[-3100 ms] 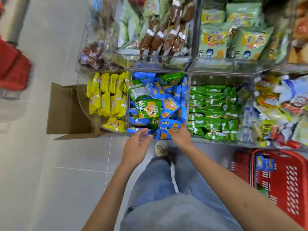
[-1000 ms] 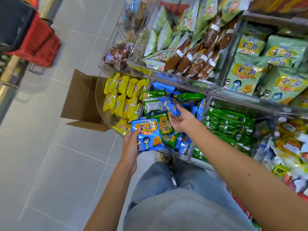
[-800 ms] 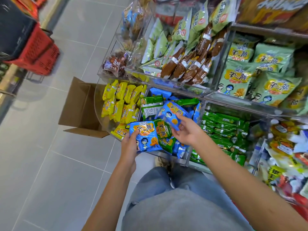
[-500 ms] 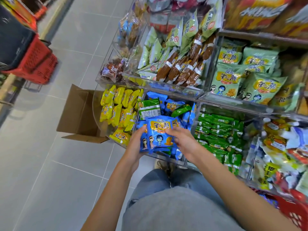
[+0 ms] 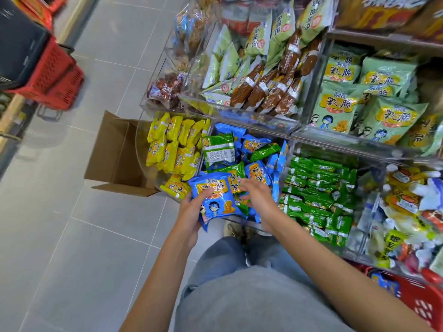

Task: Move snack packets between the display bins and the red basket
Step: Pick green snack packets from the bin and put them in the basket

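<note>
My left hand [image 5: 190, 213] is shut on a small stack of blue snack packets [image 5: 217, 200], held at the front edge of the clear display bin [image 5: 288, 161] that is full of blue and green packets. Just right of the stack, my right hand [image 5: 257, 196] hovers with fingers apart and nothing in it, over a blue packet [image 5: 257, 174] in the bin. The red basket [image 5: 420, 304] sits on the floor at the lower right, partly under the shelf, with a blue packet [image 5: 383, 281] in it.
An open cardboard box [image 5: 115, 154] stands left of the bins. Yellow packets [image 5: 172, 147] fill the left bin and green ones [image 5: 316, 195] the right. Brown packets [image 5: 268, 87] lie in the upper tier. Stacked red baskets [image 5: 56, 77] stand far left.
My right hand brought a second blue packet from the bin onto the one in my left hand, let go, and moved back over the bin. The view tilted up.
</note>
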A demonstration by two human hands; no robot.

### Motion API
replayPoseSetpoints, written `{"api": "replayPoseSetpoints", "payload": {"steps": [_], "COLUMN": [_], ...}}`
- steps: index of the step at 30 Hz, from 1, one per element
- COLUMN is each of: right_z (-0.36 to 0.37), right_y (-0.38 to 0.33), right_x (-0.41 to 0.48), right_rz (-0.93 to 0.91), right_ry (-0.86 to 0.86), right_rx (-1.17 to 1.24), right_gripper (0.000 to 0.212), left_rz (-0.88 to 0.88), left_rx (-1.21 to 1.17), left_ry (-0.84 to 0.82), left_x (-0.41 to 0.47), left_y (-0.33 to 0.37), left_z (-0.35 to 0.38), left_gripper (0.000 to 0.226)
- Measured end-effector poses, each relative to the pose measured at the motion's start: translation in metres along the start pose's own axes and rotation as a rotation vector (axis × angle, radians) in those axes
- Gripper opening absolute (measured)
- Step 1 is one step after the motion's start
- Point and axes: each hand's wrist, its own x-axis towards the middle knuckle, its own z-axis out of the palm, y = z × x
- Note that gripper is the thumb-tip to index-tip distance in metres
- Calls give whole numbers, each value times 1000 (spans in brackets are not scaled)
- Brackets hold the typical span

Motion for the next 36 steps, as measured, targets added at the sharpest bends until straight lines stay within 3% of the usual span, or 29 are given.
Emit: {"api": "replayPoseSetpoints", "payload": {"steps": [2, 5, 11, 15, 19, 22, 28, 31, 36], "right_z": [0, 6, 30, 37, 34, 23, -11, -20, -20], "right_y": [3, 6, 10, 11, 8, 5, -19, -29, -42], "right_x": [11, 28, 55, 63, 61, 53, 20, 11, -9], "right_rz": [31, 70, 147, 155, 136, 9, -247, -209, -123], "right_ry": [84, 131, 221, 278, 223, 197, 83, 7, -257], "right_rx": [-53, -168, -116, -146, -211, -237, -113, -20, -51], "right_gripper": [24, 53, 85, 79, 70, 33, 33, 60, 40], "left_rz": [-17, -42, -67, -66, -57, -6, 110, 152, 160], "left_rx": [-32, -61, -87, -86, -63, -49, 12, 41, 69], "left_ry": [32, 62, 97, 100, 99, 121, 188, 162, 74], "left_x": [-1, -3, -5, -2, 3, 6, 13, 14, 9], "left_y": [-1, -2, -4, -4, -4, -2, 6, 12, 18], "left_z": [-11, -23, -33, -34, -32, -32, -29, -25, -15], "left_gripper": [37, 39, 34, 26, 19, 27, 22, 28, 31]}}
